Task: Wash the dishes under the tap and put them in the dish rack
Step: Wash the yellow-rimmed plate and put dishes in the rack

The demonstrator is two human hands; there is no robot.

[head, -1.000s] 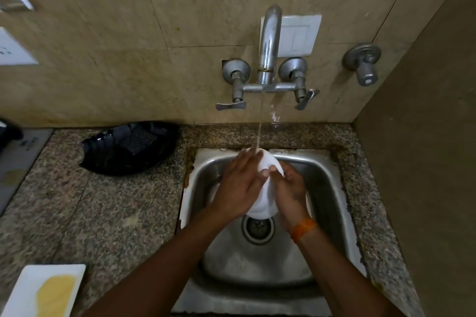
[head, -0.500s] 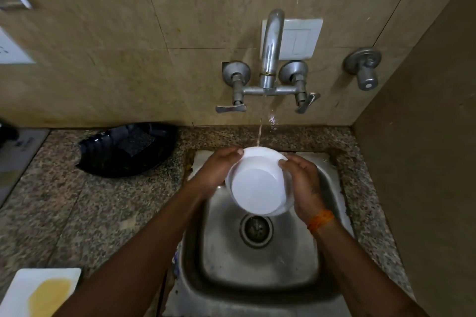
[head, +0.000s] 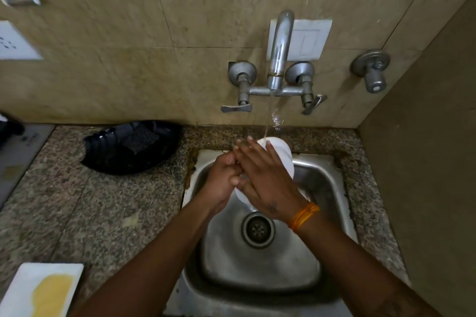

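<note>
Right hand (head: 268,183) flat, fingers straight, pressed on bowl (head: 282,157); left hand (head: 226,177) curled round its near edge. Bowl held on edge over sink (head: 327,188) under tap (head: 279,51) stream, rim plane near upright, running front-back; facing unclear.

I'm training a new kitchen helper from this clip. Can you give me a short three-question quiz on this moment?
1. True or false: water runs from the tap onto the bowl.
2. Which hand lies with straight fingers across the bowl: left or right?
3. What sits in the black tray: A) sponge, B) spoon, C) cup?

Key: 1 true; 2 right; 3 A, the sponge.
</note>
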